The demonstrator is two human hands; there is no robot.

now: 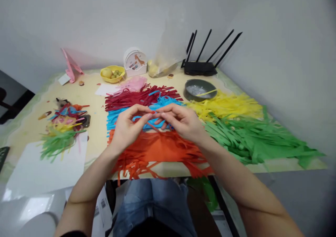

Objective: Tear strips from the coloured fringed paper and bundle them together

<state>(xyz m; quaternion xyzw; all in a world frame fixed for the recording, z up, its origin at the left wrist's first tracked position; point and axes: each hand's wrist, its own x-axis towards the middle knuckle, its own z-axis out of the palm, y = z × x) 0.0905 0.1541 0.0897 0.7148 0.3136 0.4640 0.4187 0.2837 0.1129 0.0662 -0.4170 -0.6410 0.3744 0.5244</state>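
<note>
Fingers (pixel 141 109) of two hands (pixel 129 125) pinch what seems one orange strip (pixel 153 112) above one blue fringe (pixel 168 102).

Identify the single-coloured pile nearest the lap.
The orange pile, front and centre on the table; blue pile, red pile and pink pile lie beyond it, yellow pile and green pile rightward.

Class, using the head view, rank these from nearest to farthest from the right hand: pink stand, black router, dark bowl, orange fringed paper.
From the right hand:
1. Orange fringed paper, just below
2. Dark bowl, beyond it
3. Black router, farther back
4. Pink stand, far back left
</note>
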